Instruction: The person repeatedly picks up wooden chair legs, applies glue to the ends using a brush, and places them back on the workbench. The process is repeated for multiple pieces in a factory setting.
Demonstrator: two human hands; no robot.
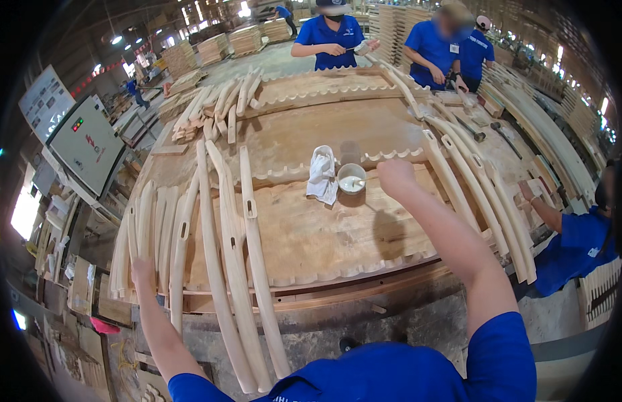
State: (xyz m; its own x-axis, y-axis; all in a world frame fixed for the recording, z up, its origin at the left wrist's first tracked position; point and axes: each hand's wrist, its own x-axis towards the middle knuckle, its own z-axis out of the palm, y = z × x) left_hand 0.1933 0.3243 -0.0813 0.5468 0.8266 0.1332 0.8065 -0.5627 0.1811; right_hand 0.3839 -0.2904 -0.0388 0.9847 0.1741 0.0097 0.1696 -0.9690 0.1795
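My right hand (pixel 395 175) is a closed fist over the middle of the workbench. A thin light stick (pixel 363 179) runs from it toward a white cup (pixel 351 181) of white paste; its far end is hard to make out. Left of the cup lies a crumpled white cloth (pixel 322 175). At the left edge my left hand (pixel 143 269) closes around the lower part of a pale slotted wooden piece (pixel 132 231), beside several similar pieces. Long curved wooden rails (pixel 254 248) with slots lie between my arms and overhang the near edge.
More curved rails (pixel 482 194) lie at the right, near a co-worker's arm (pixel 545 209). Scalloped wooden strips (pixel 331 271) cross the bench. A pile of rails (pixel 224 100) and a hammer (pixel 473 132) lie farther back. Co-workers in blue stand beyond. An electrical cabinet (pixel 85 147) stands left.
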